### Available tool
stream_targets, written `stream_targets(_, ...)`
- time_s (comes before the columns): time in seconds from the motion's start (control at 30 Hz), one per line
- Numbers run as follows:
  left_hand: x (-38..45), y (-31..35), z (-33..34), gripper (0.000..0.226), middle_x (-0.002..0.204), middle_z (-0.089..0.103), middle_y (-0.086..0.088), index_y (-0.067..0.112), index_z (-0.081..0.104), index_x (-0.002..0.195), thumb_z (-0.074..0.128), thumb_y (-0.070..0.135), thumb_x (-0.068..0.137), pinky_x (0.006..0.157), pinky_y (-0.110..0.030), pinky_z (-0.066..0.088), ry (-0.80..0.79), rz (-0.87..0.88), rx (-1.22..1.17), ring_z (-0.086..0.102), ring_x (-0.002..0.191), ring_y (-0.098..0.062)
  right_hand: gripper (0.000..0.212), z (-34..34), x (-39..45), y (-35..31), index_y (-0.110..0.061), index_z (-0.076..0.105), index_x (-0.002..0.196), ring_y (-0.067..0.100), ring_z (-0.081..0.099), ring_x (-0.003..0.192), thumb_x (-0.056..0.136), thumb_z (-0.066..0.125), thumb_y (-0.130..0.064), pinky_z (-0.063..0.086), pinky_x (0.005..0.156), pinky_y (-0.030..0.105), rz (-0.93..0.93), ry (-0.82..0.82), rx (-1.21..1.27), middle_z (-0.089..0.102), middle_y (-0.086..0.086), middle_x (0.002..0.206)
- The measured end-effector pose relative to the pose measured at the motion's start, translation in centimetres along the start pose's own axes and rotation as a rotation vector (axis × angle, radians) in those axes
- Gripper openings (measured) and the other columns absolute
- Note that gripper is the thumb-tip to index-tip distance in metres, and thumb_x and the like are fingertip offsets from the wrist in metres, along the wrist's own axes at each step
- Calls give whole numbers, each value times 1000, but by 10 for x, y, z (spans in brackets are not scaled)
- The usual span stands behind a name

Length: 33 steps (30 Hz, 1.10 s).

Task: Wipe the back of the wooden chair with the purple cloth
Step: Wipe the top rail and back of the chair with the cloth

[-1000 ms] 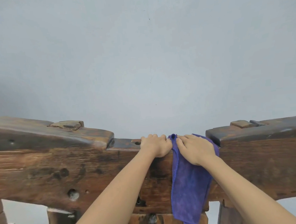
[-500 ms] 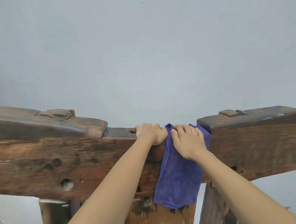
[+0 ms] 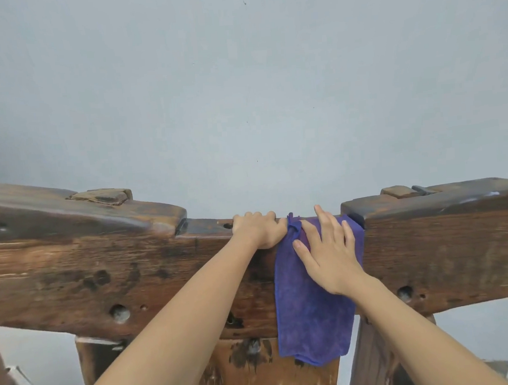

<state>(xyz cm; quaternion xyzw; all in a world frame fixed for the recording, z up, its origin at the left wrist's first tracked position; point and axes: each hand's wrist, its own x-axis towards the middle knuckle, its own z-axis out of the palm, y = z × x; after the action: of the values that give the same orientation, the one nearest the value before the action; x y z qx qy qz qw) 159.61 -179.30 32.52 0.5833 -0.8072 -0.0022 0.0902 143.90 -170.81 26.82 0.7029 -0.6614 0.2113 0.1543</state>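
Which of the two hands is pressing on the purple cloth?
The right hand. It lies flat with fingers spread on the cloth, while the left hand grips the bare chair rail beside it.

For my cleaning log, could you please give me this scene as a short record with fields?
surface: chair back, dark worn wood, top rail with a central dip
cloth: purple, draped over the dip, hanging down the near face
left hand: gripping the rail top, beside the cloth
right hand: flat on the cloth, fingers spread
background: plain grey wall

A plain pale grey wall (image 3: 239,88) fills the background (evenly lit, a few tiny specks).
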Motion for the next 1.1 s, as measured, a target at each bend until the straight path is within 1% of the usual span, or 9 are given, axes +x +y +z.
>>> stream_targets(0.1, 0, 0, -1, 64, 142, 54, -14, 20, 51, 137, 15, 56, 98, 104, -52, 32, -9, -7, 6, 48, 129, -35, 67, 8, -4, 13, -30, 27, 156, 22, -2, 156, 99, 15, -63, -13, 120, 42, -90, 67, -53, -1, 1, 170)
stream_targets(0.27, 4, 1, 2, 66, 142, 53, -14, 23, 49, 140, 15, 59, 96, 104, -51, 34, 7, -14, 50, 47, 130, -36, 65, 29, -11, 40, -28, 27, 159, 27, 14, 156, 101, 37, -58, 11, 122, 49, -228, 249, -168, 14, 8, 170)
stream_targets(0.4, 8, 3, 0, 102, 137, 53, -14, 22, 48, 134, -7, 68, 61, 92, -53, 37, -54, -10, 129, 48, 121, -38, 64, 50, -18, 66, -30, 28, 159, 28, 14, 156, 102, 40, -56, 16, 123, 49, -319, 356, -203, 13, 11, 169)
stream_targets(0.5, 13, 12, -3, 108, 139, 54, -15, 18, 48, 135, -4, 72, 57, 101, -50, 39, -105, -94, 94, 51, 122, -38, 64, 66, -27, 92, -33, 26, 159, 29, 19, 154, 102, 43, -56, 18, 121, 47, -384, 409, -233, 15, 12, 168)
stream_targets(0.63, 24, 26, -9, 106, 147, 52, -14, 17, 50, 141, 4, 75, 66, 109, -51, 35, -155, -224, 72, 50, 129, -37, 64, 78, -39, 127, -38, 25, 158, 26, 39, 142, 101, 47, -53, 29, 112, 43, -493, 380, -220, 17, 5, 168)
stream_targets(0.73, 25, 27, -6, 85, 128, 60, -12, 19, 59, 122, 10, 69, 74, 105, -53, 35, -100, -179, 42, 54, 114, -35, 61, 78, -48, 156, -40, 31, 157, 24, 46, 130, 99, 50, -50, 35, 100, 40, -561, 344, -224, 23, 1, 166)
stream_targets(0.8, 23, 23, -3, 69, 119, 62, -5, 23, 60, 110, 15, 64, 78, 101, -52, 37, -60, -104, -20, 55, 106, -31, 60, 76, -52, 175, -40, 34, 156, 22, 45, 130, 99, 51, -49, 35, 98, 39, -611, 343, -242, 24, 0, 165)
stream_targets(0.9, 22, 20, 1, 72, 114, 66, -1, 27, 62, 99, 15, 70, 65, 98, -49, 41, -38, -37, -79, 56, 102, -28, 58, 72, -54, 202, -41, 37, 154, 19, 45, 133, 98, 52, -48, 35, 98, 36, -685, 358, -257, 27, -1, 165)
stream_targets(1.1, 17, 25, -1, 61, 101, 67, -1, 26, 62, 88, 21, 67, 69, 92, -46, 45, 23, -56, -117, 58, 94, -27, 58, 47, -39, 248, -42, 46, 149, 16, 55, 129, 93, 59, -46, 37, 101, 33, -840, 355, -304, 40, -5, 159)
